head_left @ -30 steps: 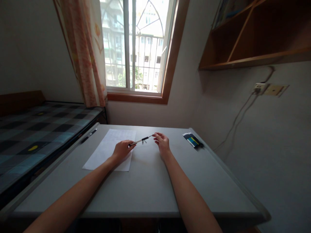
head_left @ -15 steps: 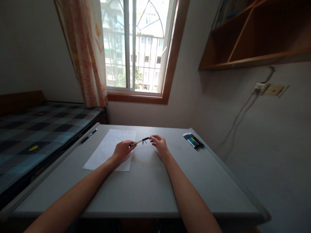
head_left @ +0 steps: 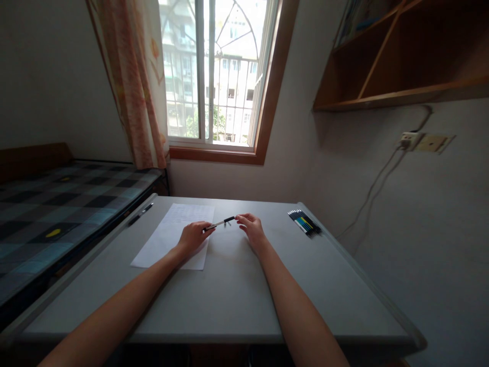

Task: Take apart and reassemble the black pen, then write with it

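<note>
A slim pen (head_left: 220,223) with a dark grip is held between both hands, just above the grey table (head_left: 229,290). My left hand (head_left: 193,235) is closed on its left end, over the right edge of a white sheet of paper (head_left: 168,237). My right hand (head_left: 249,227) pinches the pen's right end with its fingertips.
A pack of pens (head_left: 304,223) lies near the table's right edge. A single black pen (head_left: 139,213) lies at the far left edge. A bed with a checked cover (head_left: 46,209) stands left of the table. A window, a curtain and a wall shelf are beyond.
My right hand has moved left along the pen, from its thin tip to the dark grip. The left hand has kept its hold.
</note>
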The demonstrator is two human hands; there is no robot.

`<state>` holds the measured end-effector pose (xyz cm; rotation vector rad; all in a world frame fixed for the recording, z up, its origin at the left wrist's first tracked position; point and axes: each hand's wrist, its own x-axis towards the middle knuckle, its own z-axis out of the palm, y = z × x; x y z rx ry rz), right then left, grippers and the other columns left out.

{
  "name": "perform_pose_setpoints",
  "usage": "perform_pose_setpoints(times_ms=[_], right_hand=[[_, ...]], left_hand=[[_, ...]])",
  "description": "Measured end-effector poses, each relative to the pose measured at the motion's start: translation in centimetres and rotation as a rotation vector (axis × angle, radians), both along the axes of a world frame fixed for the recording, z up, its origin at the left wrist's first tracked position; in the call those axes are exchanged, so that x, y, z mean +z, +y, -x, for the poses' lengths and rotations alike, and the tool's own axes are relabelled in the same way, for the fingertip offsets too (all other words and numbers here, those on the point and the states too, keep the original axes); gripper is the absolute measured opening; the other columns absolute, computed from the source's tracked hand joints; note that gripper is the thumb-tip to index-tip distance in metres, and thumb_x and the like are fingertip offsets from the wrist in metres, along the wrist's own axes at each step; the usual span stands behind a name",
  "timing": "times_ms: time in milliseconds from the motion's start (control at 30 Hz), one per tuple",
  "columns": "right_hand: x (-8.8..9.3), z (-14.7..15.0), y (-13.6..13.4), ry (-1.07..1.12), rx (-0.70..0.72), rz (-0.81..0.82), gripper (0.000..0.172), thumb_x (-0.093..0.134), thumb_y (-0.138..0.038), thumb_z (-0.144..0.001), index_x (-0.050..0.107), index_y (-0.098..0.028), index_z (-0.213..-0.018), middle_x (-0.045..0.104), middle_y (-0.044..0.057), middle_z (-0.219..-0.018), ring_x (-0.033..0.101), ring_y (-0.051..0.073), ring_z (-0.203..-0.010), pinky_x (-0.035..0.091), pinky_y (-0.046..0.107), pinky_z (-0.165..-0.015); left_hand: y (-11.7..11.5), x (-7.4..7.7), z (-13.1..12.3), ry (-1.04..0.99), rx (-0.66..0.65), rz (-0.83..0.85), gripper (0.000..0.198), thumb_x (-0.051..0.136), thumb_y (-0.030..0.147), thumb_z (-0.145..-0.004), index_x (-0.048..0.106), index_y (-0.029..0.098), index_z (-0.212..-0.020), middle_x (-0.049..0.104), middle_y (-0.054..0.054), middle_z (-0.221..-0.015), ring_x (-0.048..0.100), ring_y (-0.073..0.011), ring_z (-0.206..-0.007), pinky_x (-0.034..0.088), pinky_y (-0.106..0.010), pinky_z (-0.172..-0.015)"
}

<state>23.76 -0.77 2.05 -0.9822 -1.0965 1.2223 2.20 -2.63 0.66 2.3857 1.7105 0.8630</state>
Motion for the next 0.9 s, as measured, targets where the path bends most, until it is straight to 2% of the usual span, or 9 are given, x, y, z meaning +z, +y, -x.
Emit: perform_pose_setpoints(times_ms=[567,900], right_hand=[[-0.12,-0.02,0.09,-0.134,-0.020,-0.045,0.033,0.067,-0.041,-0.058,0.069,-0.017,-0.081,0.067,0.005,-0.075,0.057,0.013,-0.064,0.041,0.023,-0.057],[-0.40,0.00,0.46,-0.111,-0.069,-0.034,0.029,0.068,-0.042,-0.056,0.063,-0.016,-0.069,0.065,0.004,-0.069,0.057,0.013,-0.061,0.041,0.024,-0.056]], left_hand=[[0.16,-0.12,0.12,0.022,-0.001,-0.013,0.027,0.047,0.042,-0.083,0.067,0.026,-0.089,0.068,0.000,-0.082,0.058,-0.0144,-0.070,0.036,-0.023,-0.062],[0.08,0.09,-0.04,0.007,0.016,0.009,0.026,0.048,0.042,-0.082,0.068,0.026,-0.089,0.068,0.000,-0.083,0.058,-0.0143,-0.070,0.036,-0.023,-0.063]])
